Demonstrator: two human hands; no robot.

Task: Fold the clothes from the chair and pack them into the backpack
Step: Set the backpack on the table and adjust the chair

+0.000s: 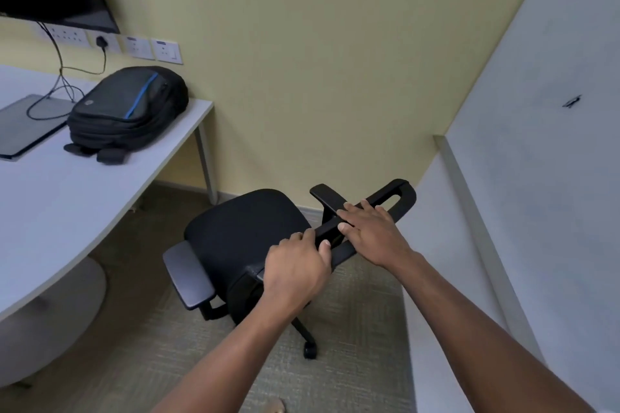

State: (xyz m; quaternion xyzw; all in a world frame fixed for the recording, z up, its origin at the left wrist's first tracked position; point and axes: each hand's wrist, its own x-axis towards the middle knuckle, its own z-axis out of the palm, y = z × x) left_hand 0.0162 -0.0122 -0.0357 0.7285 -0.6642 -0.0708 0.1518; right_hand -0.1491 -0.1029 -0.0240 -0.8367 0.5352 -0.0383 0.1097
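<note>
A black office chair (241,228) stands on the carpet in the middle of the view, its seat bare. No clothes show on it. My left hand (297,266) grips the top edge of the chair's backrest, fingers curled over it and thumb beneath. My right hand (367,228) rests flat on the same top edge further right, fingers straight. A black backpack (129,109) with a blue stripe lies zipped on the white table (67,204) at the left.
A closed grey laptop (23,126) with cables lies beside the backpack. A dark screen hangs on the yellow wall above wall sockets (147,48). A white partition (536,211) stands close on the right. Carpet floor surrounds the chair.
</note>
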